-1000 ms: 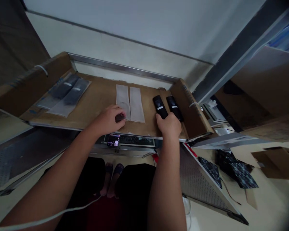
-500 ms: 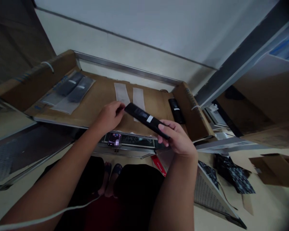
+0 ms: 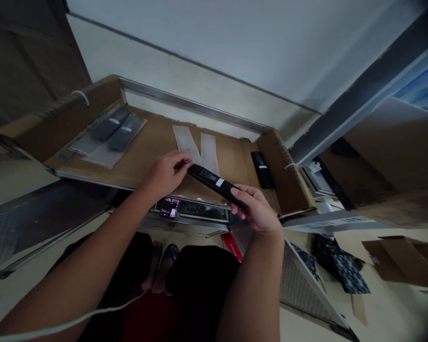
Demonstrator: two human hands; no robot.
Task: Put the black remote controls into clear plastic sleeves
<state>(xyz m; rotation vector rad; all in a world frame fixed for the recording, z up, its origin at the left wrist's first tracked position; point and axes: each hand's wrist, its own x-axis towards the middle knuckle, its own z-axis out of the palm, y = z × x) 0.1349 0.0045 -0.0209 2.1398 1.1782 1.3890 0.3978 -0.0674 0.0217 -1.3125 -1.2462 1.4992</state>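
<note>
A black remote control (image 3: 217,184), a white label on its upper face, slants across the middle of the view. My right hand (image 3: 255,204) grips its near right end. At its far left end, my left hand (image 3: 173,171) is closed in a pinch at the lower edge of a translucent plastic sleeve (image 3: 185,140); the fingertips partly hide the hold. Beside that lies a second flat sleeve (image 3: 209,149). Two sleeves with dark remotes inside (image 3: 119,137) overlap at the left of the cardboard tray. Another black remote (image 3: 262,168) rests against the right side.
The cardboard-lined tray (image 3: 153,159) has raised walls left and right. Under its front edge are a lit phone (image 3: 170,207) and a drawer-like ledge. A white cable (image 3: 92,313) crosses below my left arm. Cardboard boxes (image 3: 406,259) stand at right on the floor.
The remote's left end has dipped toward the sleeve, and my left fingers have closed by it. The left sleeve's lower end has shifted right. The view has moved slightly.
</note>
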